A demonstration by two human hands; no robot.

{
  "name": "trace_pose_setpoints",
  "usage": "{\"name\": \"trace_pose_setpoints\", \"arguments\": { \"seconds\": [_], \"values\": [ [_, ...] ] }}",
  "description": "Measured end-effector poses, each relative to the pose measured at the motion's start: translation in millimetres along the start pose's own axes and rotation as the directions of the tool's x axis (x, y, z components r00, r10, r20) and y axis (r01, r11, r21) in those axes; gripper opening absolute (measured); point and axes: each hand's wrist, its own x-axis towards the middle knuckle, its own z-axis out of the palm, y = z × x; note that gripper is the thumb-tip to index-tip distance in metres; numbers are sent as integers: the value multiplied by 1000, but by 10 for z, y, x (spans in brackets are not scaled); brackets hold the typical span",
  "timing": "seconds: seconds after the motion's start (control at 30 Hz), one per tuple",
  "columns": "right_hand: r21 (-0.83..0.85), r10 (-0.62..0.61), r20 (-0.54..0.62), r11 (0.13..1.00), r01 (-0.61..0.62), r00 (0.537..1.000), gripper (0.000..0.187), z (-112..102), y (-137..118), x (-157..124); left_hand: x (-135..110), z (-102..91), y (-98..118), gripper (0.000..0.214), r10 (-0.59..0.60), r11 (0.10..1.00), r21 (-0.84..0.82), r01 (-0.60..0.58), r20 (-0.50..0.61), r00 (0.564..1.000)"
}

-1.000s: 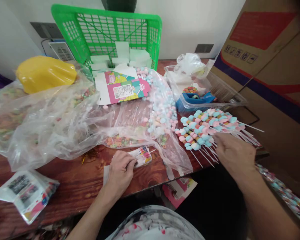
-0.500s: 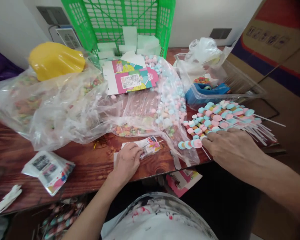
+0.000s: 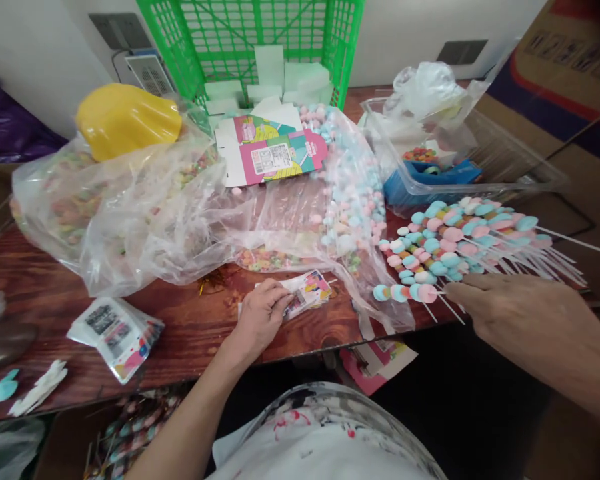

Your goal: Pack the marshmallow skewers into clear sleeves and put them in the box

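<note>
My left hand (image 3: 266, 308) rests on the table's front part, its fingers closed on the edge of a small printed plastic packet (image 3: 307, 293) that lies flat. Between the fingertips of my right hand (image 3: 510, 320) is the stick end of a marshmallow skewer (image 3: 405, 293) with blue, pink and yellowish pieces; the hand is slightly blurred. Just behind it lies a pile of marshmallow skewers (image 3: 450, 233), white sticks pointing right. A stack of printed packets (image 3: 117, 337) sits left of my left hand.
Clear bags of colourful candy (image 3: 130, 213) and marshmallows (image 3: 353, 173) cover the table's middle, with flat printed boxes (image 3: 275, 157) on top. Behind stands a green crate (image 3: 350, 53). A clear plastic bin (image 3: 510, 183) is at right, beside a large carton (image 3: 570, 113). White gloves (image 3: 40, 387) lie at left.
My right hand has drawn right and toward me from the pile, with one skewer's stick at its fingertips. My left hand stays at the packet. The whole view has shifted slightly.
</note>
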Motion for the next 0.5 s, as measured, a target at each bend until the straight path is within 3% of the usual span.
{"name": "trace_pose_setpoints", "arguments": {
  "seconds": [0.1, 0.17, 0.23, 0.3, 0.4, 0.5],
  "values": [
    [-79, -104, -35, 992, 101, 994, 30, -70, 141, -173, 15, -22, -6, 18, -40, 989, -140, 38, -14, 999],
    [39, -21, -147, 999, 27, 989, 23, -80, 125, -260, 17, -38, -8, 14, -67, 978, -200, 63, -11, 998],
    [259, 130, -205, 963, -74, 970, 19, -45, -7, -286, 16, -48, -13, 12, -99, 968, -230, 96, -3, 995],
    [421, 240, -189, 896, -142, 952, 16, 35, -216, -250, 14, -51, -21, 11, -127, 960, -251, 122, -1, 992],
    [566, 231, -188, 820, -87, 955, 18, 219, -509, -151, 12, -52, -36, 10, -135, 953, -276, 128, -5, 991],
    [603, 198, -176, 796, -53, 964, 21, 407, -637, -103, 5, -51, -58, 8, -124, 947, -299, 115, -12, 992]
  ]
}}
